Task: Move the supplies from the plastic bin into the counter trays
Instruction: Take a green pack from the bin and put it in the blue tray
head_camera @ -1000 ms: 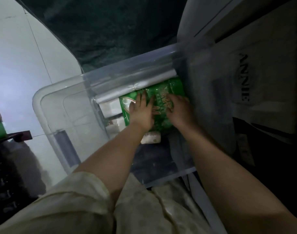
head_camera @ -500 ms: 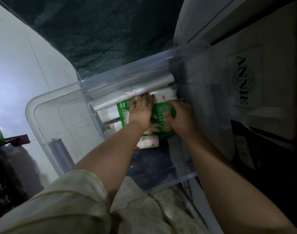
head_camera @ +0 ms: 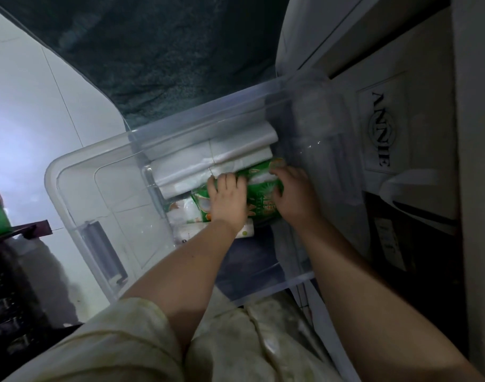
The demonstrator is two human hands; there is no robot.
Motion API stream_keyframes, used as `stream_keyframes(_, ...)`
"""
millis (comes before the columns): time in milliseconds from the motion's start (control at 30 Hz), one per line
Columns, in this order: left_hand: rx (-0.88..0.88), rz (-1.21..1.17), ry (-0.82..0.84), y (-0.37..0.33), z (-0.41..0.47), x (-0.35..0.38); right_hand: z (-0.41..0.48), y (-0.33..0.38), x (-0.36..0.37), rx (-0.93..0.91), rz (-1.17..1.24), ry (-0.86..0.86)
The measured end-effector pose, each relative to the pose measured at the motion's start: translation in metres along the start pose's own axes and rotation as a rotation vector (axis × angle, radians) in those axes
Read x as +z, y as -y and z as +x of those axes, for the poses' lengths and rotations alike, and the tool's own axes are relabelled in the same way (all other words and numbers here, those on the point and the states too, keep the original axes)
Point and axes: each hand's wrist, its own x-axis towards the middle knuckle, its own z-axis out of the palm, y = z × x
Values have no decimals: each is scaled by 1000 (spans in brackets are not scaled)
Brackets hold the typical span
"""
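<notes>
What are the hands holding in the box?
Both hands grip a green packet inside the clear bin: left hand on its middle, right hand at its right end.

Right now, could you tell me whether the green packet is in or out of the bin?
In: both hands grip the green packet below the clear bin's rim.
</notes>
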Motion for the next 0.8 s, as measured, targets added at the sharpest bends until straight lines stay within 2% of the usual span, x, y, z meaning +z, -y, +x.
stream_keyframes(167, 20, -61, 13, -3, -19, -27, -16, 18, -22, -82, -33, -20)
stream_keyframes(333, 44, -114, -119, 10, -49, -91, -48, 61, -67, -210, 35, -135)
stream_keyframes(433, 71, -134, -185, 17, -73, -137, -78, 91, -94, -249, -67, -281)
stream_keyframes(567, 167, -159, -288, 21, -111, -189, -127, 126, -118, -277, -68, -493)
stream_keyframes(800, 451, -142, -410, 16, -184, -252, -246, 149, -124, -116, -133, -855)
